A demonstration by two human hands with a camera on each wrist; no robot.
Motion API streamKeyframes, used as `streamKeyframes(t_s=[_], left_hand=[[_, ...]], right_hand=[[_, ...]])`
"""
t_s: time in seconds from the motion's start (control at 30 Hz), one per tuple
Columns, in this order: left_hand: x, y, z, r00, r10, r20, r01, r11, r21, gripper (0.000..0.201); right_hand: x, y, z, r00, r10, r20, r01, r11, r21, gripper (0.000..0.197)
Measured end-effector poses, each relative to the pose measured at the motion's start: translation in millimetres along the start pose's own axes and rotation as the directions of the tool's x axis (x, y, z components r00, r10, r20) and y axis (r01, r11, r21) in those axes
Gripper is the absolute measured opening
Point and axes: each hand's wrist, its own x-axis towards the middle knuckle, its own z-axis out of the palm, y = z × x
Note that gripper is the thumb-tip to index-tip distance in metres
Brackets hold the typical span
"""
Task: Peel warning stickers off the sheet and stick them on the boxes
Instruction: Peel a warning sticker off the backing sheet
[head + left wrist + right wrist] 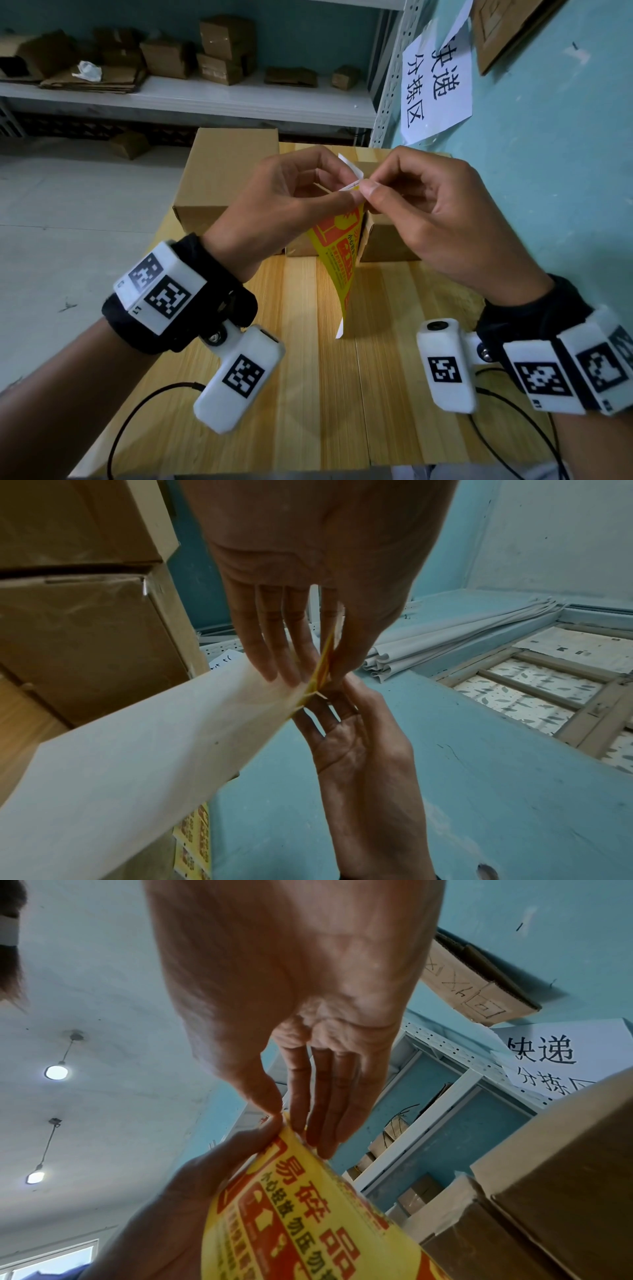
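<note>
A yellow and red sticker sheet (337, 250) hangs above the wooden table (308, 394), held at its top corner by both hands. My left hand (294, 192) pinches that corner between thumb and fingers. My right hand (411, 202) pinches the same corner from the right, where a white edge (351, 171) of paper sticks up. The right wrist view shows the printed face of the sheet (308, 1218); the left wrist view shows its white back (137, 750). Cardboard boxes stand behind the hands: a large one (222, 174) at left and a smaller one (387, 240) at right.
A metal shelf (191, 99) with several cardboard boxes runs along the back wall. A white paper sign (435, 82) hangs on the teal wall at right. Black cables (137, 411) lie across the near part of the table.
</note>
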Motion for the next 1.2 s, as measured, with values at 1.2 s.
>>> streamKeyframes(t_s=[1.2], left_hand=[[-4.0, 6.1, 5.1, 0.997, -0.078, -0.018, 0.079, 0.994, 0.07, 0.024]], right_hand=[[1.3, 6.4, 5.3, 0.997, -0.077, -0.025, 0.075, 0.994, -0.074, 0.007]])
